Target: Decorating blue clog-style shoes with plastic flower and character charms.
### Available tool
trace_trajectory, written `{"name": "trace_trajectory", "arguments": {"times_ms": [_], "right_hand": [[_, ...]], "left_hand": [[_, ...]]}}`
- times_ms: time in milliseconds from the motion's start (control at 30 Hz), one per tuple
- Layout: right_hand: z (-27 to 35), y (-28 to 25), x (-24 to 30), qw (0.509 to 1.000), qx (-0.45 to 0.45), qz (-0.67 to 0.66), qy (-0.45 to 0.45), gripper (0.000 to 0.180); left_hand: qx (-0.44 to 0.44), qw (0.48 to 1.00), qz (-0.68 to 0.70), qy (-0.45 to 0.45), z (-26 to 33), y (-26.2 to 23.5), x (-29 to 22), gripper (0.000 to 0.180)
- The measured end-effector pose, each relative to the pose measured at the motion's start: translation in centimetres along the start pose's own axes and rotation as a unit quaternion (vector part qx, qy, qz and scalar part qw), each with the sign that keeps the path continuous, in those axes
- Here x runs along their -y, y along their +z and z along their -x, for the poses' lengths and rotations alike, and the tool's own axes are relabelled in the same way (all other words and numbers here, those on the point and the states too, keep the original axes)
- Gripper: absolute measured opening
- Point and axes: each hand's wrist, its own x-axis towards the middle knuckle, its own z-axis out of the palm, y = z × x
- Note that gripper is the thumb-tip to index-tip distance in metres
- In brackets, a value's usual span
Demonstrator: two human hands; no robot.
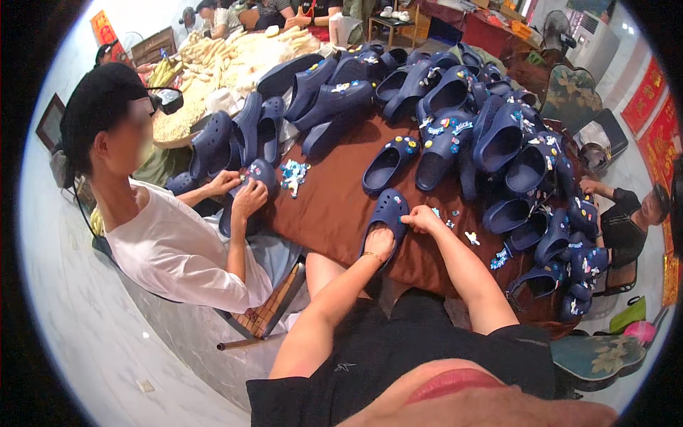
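Tucked inside a navy clog (388, 203) at the table (316, 213)'s near edge, the left hand (380, 243) hides its grip, the right hand (425, 220) pinches narrowly alongside, contents unclear, and the clog's holes look unfilled, whereas many heaped clogs (501, 139) bear charms (411, 146).

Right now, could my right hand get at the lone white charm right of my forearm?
Likely yes: the charm lies uncovered on the brown cloth close to your right hand, though it seems busy at the navy clog.
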Motion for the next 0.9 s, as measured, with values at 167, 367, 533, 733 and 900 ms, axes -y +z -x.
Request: {"name": "trace_trajectory", "arguments": {"times_ms": [167, 367, 533, 733, 900], "right_hand": [[-1.2, 1.2, -4.2, 0.956, -0.163, 0.017, -0.242, 0.017], [-1.9, 0.8, -3.7, 0.944, -0.195, 0.002, -0.265, 0.017], [0.2, 2.1, -2.2, 0.970, -0.185, -0.070, -0.139, 0.021], [1.5, 2.8, -3.0, 0.958, -0.207, -0.070, -0.188, 0.016], [1.5, 2.3, -1.1, 0.918, -0.277, 0.003, -0.283, 0.011]], "left_hand": [[-0.012, 1.000, -0.015, -0.010, -0.2, 0.0, -1.5, 0.018], [0.034, 0.997, -0.053, -0.042, -2.1, -1.1, -1.3, 0.020], [0.010, 0.998, -0.041, -0.038, -1.2, -1.2, -0.3, 0.021], [0.029, 0.998, -0.037, -0.035, -0.4, -0.2, -0.6, 0.018], [0.043, 0.998, -0.035, -0.042, -1.6, -0.9, -0.6, 0.019]]}}
